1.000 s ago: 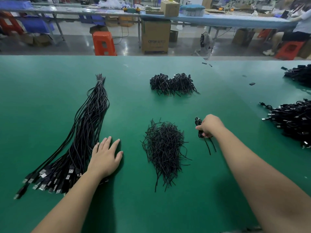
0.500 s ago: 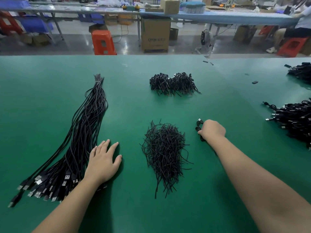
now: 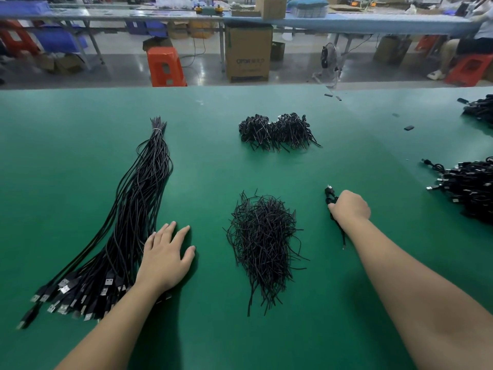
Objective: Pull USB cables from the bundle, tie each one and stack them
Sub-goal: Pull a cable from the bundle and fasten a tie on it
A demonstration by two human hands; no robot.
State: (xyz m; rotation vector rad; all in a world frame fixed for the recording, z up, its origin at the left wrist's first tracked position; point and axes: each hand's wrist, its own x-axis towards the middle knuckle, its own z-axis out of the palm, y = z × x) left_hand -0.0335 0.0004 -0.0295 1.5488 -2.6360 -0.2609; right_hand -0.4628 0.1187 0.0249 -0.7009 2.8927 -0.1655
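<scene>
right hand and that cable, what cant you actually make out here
- Head view: the right hand covers the middle of the tied cable, so the tie and the fingers' grip are hidden.
- Head view: the left hand overlaps the cable bundle; whether it has picked out one cable cannot be told.
- Head view: the cable pile at the right is cut off by the frame edge.

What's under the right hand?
The right hand grips a coiled black USB cable; its tail trails toward the wrist. The coil's middle is covered by the hand.
</scene>
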